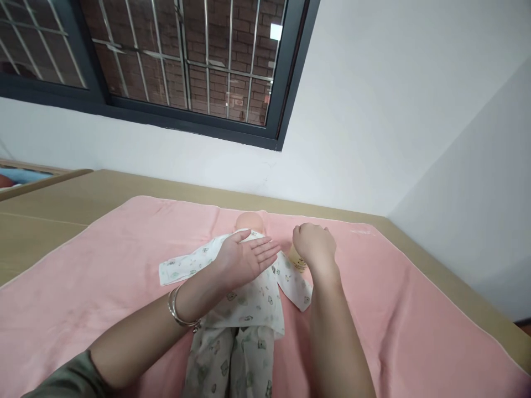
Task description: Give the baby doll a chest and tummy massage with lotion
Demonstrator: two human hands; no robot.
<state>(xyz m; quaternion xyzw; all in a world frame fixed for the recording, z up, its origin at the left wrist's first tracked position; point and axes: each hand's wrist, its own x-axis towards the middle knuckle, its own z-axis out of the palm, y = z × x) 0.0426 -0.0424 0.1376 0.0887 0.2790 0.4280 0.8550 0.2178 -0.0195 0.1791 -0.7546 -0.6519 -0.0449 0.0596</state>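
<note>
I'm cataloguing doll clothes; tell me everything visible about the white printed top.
The top looks like soft fabric, white with small scattered prints. Its long sleeves spread outward onto the pink blanket. It lies below the doll's head, its hem overlapping the printed trousers. The open left hand hides part of its chest; whether they touch is unclear.

A dark-framed sliding window [84,55] has metal bars [207,44] behind its glass and a brick wall [241,47] beyond them. A white wall [385,99] surrounds the window; right of the window, it meets a greyer side wall [493,160]. Below the window runs a wooden worktop [41,235], spread with a pale-edged pink blanket [103,265]. Blue cloth [29,176] shows below the window's left part.
</note>
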